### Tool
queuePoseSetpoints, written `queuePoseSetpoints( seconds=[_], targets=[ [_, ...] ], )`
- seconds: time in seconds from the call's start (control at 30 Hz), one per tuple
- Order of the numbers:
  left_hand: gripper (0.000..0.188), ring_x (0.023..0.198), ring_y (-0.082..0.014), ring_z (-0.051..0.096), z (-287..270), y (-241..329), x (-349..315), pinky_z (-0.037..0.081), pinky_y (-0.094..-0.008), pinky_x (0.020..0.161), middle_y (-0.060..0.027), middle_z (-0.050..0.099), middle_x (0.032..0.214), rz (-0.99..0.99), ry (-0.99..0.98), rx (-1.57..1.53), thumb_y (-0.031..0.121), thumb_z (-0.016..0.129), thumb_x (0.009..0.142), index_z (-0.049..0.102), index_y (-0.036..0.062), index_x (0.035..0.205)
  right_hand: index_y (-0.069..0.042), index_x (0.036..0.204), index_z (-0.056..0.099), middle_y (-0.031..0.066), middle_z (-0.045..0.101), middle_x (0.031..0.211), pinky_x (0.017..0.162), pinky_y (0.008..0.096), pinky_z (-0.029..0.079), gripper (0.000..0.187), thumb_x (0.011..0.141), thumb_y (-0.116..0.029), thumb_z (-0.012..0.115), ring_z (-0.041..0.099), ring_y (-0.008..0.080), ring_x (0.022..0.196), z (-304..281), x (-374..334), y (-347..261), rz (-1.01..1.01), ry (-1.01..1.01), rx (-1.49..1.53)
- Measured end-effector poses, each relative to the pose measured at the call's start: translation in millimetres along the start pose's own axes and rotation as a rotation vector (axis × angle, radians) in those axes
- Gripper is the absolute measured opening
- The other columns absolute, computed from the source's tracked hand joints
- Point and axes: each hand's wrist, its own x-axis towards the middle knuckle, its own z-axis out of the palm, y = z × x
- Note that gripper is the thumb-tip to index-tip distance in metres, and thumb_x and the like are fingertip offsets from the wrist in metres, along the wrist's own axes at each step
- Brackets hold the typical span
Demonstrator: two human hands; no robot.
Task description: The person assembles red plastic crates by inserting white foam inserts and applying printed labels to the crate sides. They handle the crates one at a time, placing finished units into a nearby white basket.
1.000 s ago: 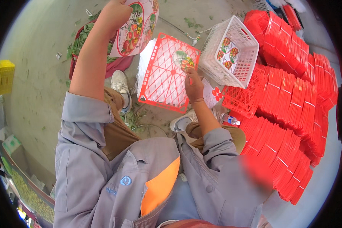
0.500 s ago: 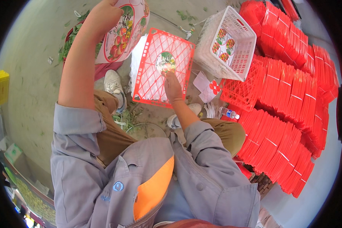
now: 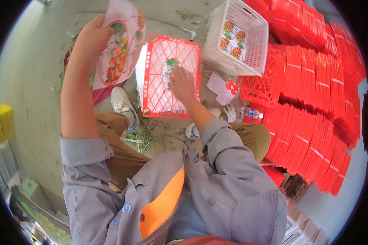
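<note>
Raised at the upper left, my left hand (image 3: 95,37) grips a white sheet of large oval stickers (image 3: 129,61) printed with red fruit; the sheet hangs down from the fingers. In front of me a red lattice plastic panel (image 3: 155,83) lies on a white stack (image 3: 140,73). An oval sticker (image 3: 167,65) with a green top edge sits near the middle of the panel. My right hand (image 3: 182,83) rests over its right part, palm down and fingers spread, hiding some of it.
A white plastic crate (image 3: 253,49) at the upper right holds a sheet of round fruit stickers (image 3: 234,38). Strapped stacks of red panels (image 3: 310,143) line the right side. A water bottle (image 3: 251,112) and paper scraps (image 3: 221,87) lie nearby; a yellow crate (image 3: 1,124) stands far left.
My right hand has gone from pinching at the oval sticker to lying spread on it. My left hand has swung down and left with the sticker sheet. The whole view has shifted slightly.
</note>
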Motion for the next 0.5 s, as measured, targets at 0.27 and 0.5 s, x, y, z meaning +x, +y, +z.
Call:
queuePoseSetpoints(
  seconds=[0.27, 0.5],
  targets=[
    [0.039, 0.093, -0.0137, 0.065, 20.9, 22.2, 2.5, 0.051, -0.0296, 0.086, -0.0067, 0.071, 0.106, 0.008, -0.032, -0.244, 0.004, 0.052, 0.089, 0.065, -0.0003, 0.126, -0.012, 0.151, 0.045, 0.0146, 0.042, 0.157, 0.117, 0.0610, 0.024, 0.075, 0.087, -0.042, 0.068, 0.036, 0.0235, 0.148, -2.4, 33.8, 21.6, 0.068, -0.383, 0.046],
    [0.039, 0.096, -0.0229, 0.071, 50.3, 68.9, -8.1, 0.058, -0.0375, 0.087, -0.0149, 0.071, 0.114, 0.003, -0.344, -0.623, -0.002, 0.054, 0.094, 0.058, -0.0030, 0.133, -0.010, 0.158, 0.033, 0.0103, 0.041, 0.159, 0.117, 0.0478, 0.030, 0.077, 0.098, -0.052, 0.060, 0.040, 0.0257, 0.146, -82.4, 58.4, 29.5, 0.735, -0.216, 1.423]
  ],
)
